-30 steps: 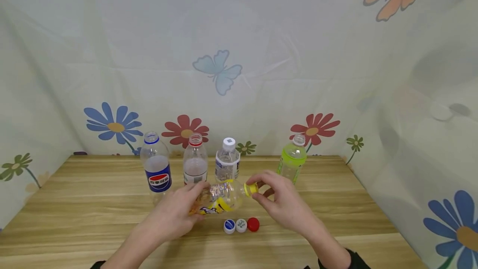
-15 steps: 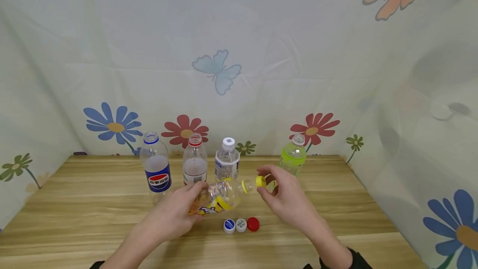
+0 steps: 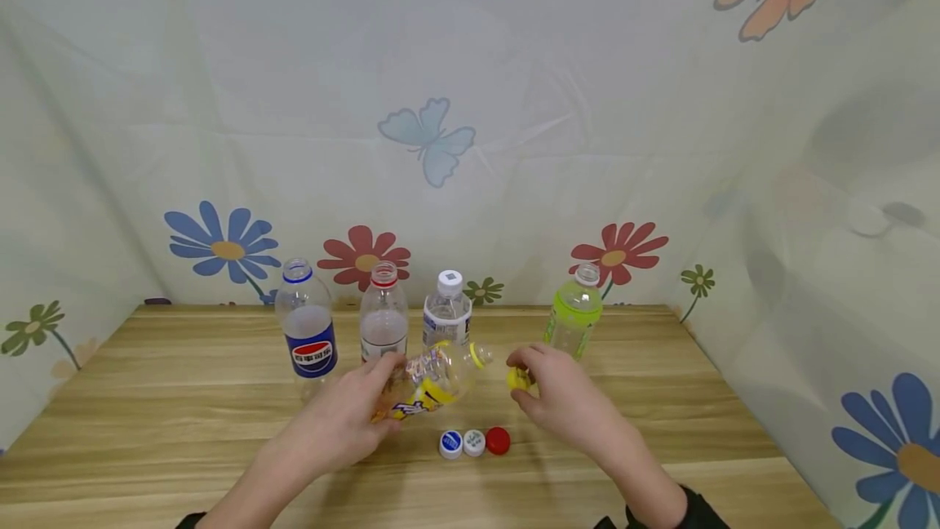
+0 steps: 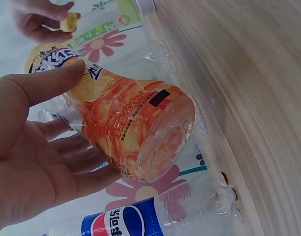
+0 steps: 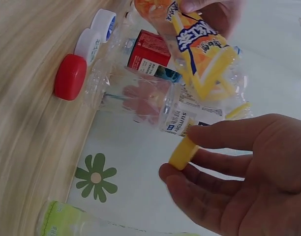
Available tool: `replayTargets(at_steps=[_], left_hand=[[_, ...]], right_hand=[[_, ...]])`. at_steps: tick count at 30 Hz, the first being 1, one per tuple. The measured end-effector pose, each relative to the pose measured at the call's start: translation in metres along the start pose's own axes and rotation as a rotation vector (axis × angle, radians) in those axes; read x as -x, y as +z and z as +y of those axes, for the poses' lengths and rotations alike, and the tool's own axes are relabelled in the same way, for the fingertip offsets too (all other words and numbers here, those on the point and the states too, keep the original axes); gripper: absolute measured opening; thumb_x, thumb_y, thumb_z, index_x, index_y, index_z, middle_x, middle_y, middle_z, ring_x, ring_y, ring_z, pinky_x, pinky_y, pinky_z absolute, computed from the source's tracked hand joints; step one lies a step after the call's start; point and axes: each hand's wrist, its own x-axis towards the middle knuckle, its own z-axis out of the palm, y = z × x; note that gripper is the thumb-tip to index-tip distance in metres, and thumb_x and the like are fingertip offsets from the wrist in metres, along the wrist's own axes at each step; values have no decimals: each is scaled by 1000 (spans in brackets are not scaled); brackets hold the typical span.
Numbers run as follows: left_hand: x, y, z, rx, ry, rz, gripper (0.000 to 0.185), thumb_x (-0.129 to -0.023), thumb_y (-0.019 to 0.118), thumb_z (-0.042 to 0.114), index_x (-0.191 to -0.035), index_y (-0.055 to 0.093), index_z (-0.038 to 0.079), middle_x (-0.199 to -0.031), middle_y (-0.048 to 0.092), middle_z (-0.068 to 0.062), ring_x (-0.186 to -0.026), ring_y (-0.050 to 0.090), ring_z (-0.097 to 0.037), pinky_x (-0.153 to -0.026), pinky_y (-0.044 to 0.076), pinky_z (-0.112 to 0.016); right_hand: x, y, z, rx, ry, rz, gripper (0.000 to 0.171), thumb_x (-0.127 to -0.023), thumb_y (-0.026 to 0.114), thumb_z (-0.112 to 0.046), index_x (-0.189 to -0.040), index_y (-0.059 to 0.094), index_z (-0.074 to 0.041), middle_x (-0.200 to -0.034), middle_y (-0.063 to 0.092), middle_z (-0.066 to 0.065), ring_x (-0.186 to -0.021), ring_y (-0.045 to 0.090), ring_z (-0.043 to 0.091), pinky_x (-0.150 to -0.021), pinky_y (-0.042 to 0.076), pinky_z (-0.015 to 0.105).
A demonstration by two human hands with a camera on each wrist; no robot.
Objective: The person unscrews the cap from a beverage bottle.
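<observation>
My left hand (image 3: 348,411) grips a clear plastic bottle (image 4: 135,125) with an orange and yellow label around its middle, tilted so its uncapped mouth points right and up. A yellow ring circles the bottle's neck. To the right of that neck, my right hand (image 3: 561,394) pinches a yellow bottle cap (image 5: 183,152) between thumb and fingers, apart from the bottle. Below the bottle in the head view, a blue-and-white cap (image 3: 451,444), a white cap (image 3: 474,442) and a red cap (image 3: 498,441) sit in a row on the wooden table (image 3: 661,431).
Behind my left hand stand an uncapped Pepsi bottle (image 3: 312,341) and an uncapped bottle with a red neck ring (image 3: 384,317). A white-capped bottle (image 3: 448,321) is next to them. An uncapped green-labelled bottle (image 3: 576,313) stands beyond my right hand. A flowered cloth (image 3: 514,104) hangs behind.
The yellow cap has come off the bottle's mouth in my right hand and moved right, then down a little. The bottle's neck has tipped upward in my left hand.
</observation>
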Motion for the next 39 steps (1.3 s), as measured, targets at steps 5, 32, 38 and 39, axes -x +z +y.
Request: replayTargets(at_steps=[5,32,38,39], left_hand=[[-1,0,-1,13,14,5,69,-80,89,14,-139,54,12,-125,67,-5,-107,66,-22,-94,56,-48],[-1,3,-1,-45,8,22,69,-81,90,21,-138,53,11,-119,69,-4,-102,68,-20,-90,58,-45],[1,1,1,-33,3,13,68,-80,90,20,-137,53,11,-120,69,-4,-104,68,-22,-91,57,-47],[1,1,2,-32,3,13,69,-80,90,20,-137,53,11,-120,69,-5,-104,68,-22,-91,57,-47]], right_hand=[[1,3,3,50,20,-113,26,-82,85,-2,-102,70,-3,-93,65,2,-85,61,18,-78,59,39],[-3,32,21,110,77,-396,21,-77,82,3,-89,68,-8,-80,63,-1,-70,56,14,-66,54,36],[-3,37,24,126,42,-401,23,-77,83,2,-87,66,-9,-76,59,-3,-67,53,13,-61,50,31],[-3,37,24,126,41,-401,23,-77,83,3,-87,66,-9,-76,59,-4,-67,53,13,-60,50,31]])
